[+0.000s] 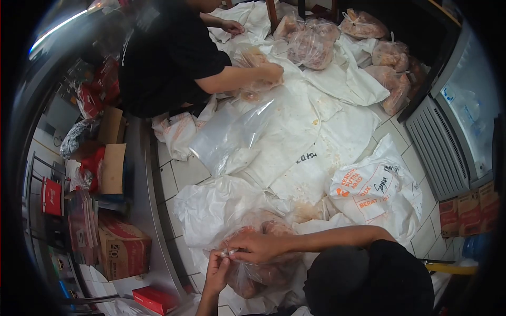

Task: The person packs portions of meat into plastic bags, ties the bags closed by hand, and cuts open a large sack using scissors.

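Over on the left, we've got a cardboard box (125, 247) with a small red box (154, 299) a bit lower, neither of them touched by us. Moving across, our left hand (215, 269) has thumb and fingers pinched on the gathered plastic at the neck of a clear bag (266, 274). That bag's sitting right in front of us, low down on white plastic. Our right hand (257, 246) comes across over it, fingertips clamped on the same bunched bit, right up against the left's. So we'd say the step is working the neck, maybe knotting it; next move probably calls for a firm pinch both sides and an easy pull so the film doesn't rip. Looks-wise, the bag's bulgy, see-through and crinkly, with reddish-orange lumps pressed against it; can't tell exactly what they are. Further right there's a white sack (371, 192) with orange print, and more filled bags (390, 55) towards the top.
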### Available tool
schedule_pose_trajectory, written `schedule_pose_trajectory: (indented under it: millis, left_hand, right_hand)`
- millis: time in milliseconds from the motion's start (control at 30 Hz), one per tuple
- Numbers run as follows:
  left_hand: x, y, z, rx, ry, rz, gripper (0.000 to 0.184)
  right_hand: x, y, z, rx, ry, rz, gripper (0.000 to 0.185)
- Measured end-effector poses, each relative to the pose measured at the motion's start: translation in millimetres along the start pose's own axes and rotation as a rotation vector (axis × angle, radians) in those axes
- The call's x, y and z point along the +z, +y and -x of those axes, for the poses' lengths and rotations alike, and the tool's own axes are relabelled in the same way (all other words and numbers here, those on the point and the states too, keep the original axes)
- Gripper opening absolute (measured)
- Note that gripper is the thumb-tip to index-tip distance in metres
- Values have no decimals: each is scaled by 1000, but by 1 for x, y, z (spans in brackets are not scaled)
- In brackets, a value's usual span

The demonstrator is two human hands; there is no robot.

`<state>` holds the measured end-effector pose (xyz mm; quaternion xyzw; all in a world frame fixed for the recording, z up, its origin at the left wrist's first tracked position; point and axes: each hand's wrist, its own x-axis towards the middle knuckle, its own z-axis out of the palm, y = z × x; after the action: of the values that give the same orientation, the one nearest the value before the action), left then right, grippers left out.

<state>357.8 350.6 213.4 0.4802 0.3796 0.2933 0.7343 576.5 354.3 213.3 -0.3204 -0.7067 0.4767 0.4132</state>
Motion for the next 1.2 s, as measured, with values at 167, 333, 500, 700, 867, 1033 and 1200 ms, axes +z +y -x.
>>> schedule_pose_trajectory:
  millis: [167, 333, 500, 700, 867, 1033, 1200]
  left_hand:
    - [-4, -8, -4, 63, -3, 52, 10]
    - [3, -4, -4, -28, 59, 158, 10]
    - [10, 9, -7, -94, 43, 123, 10]
    - [2, 5, -9, -90, 2, 113, 17]
    - [-3, -1, -9, -108, 26, 102, 14]
    - [-13, -19, -9, 98, -13, -84, 8]
    - [5, -13, -8, 154, 71, -160, 23]
  right_hand:
    - [3, 2, -2, -9, 7, 35, 17]
    - [4, 4, -2, 133, -77, -141, 19]
    - [5, 7, 0, 256, -100, -375, 20]
    - [11, 11, 3, 274, -67, -485, 22]
    - [9, 12, 6, 284, -61, -496, 22]
    - [10, 11, 4, 226, -47, -423, 17]
    - [19, 12, 1, 71, 100, -191, 13]
